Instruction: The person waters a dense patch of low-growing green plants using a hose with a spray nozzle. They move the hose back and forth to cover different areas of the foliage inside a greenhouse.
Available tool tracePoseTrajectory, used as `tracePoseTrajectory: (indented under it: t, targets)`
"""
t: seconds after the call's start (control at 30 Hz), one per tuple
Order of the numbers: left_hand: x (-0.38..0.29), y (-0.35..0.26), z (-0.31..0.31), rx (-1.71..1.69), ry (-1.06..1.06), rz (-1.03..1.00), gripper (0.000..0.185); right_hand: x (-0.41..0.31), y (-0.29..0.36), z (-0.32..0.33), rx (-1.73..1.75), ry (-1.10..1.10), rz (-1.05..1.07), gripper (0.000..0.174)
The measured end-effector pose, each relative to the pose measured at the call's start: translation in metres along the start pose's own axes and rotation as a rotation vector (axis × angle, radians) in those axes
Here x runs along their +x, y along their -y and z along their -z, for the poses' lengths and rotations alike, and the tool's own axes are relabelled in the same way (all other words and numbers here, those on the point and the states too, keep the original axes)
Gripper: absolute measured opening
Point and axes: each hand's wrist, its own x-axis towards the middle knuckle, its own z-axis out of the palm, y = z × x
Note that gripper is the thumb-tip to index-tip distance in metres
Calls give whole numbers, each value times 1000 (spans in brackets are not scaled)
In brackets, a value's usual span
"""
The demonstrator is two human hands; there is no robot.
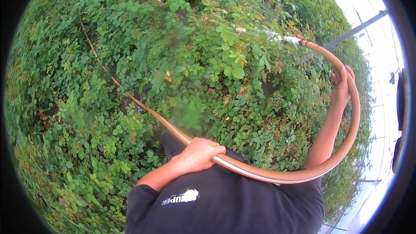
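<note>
An orange-brown garden hose (269, 174) with a pale stripe curves across my body. My left hand (200, 152) is closed around it at my waist. Farther along, my right hand (341, 83) holds the hose at its raised bend, out to the right. A white nozzle or valve (292, 40) with a red part ends the hose beyond that hand. Water (269, 34) sprays from it leftward over the leafy bushes (227, 52). Behind my left hand, the hose trails off into foliage at the upper left.
Dense green shrubs (81, 104), some with reddish leaf tips, surround me on the left, ahead and on the right. Patches of dark ground show between stems. A grey metal bar (357, 31) slants along the right, before a bright, translucent greenhouse-like covering (380, 104).
</note>
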Motion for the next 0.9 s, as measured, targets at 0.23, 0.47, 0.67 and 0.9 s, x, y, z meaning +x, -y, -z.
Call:
tracePoseTrajectory:
  t: [0.23, 0.47, 0.67, 0.9]
  targets:
    - [0, -14, -1, 58, 26, 35, 18, -19, -8, 21, 18, -21, -55, 35]
    - [3, -28, -2, 97, 52, 54, 19, -32, -22, 40, 71, -62, -132, 33]
    - [7, -41, -4, 120, 113, 134, 18, -46, -36, 66, 51, -103, -127, 32]
    - [15, -53, -8, 130, 186, 175, 17, -70, -55, 112, 51, -178, -96, 31]
